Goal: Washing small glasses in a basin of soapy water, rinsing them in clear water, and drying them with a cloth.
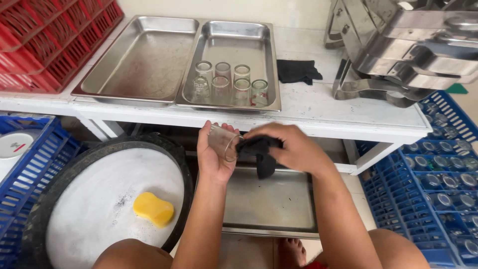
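Now the left hand (215,158) grips a clear glass (222,141) — right hand (294,148) closed on a black cloth (261,152) at its mouth.

Clear glossy glass (222,141), matt black cloth (261,152), brushed steel trays (144,60)

clear glass (222,141) in left hand (214,157) | black cloth (259,152) under right hand (291,148) | yellow sponge (153,209) lower-left of left hand | blue crate (438,189) right of right hand
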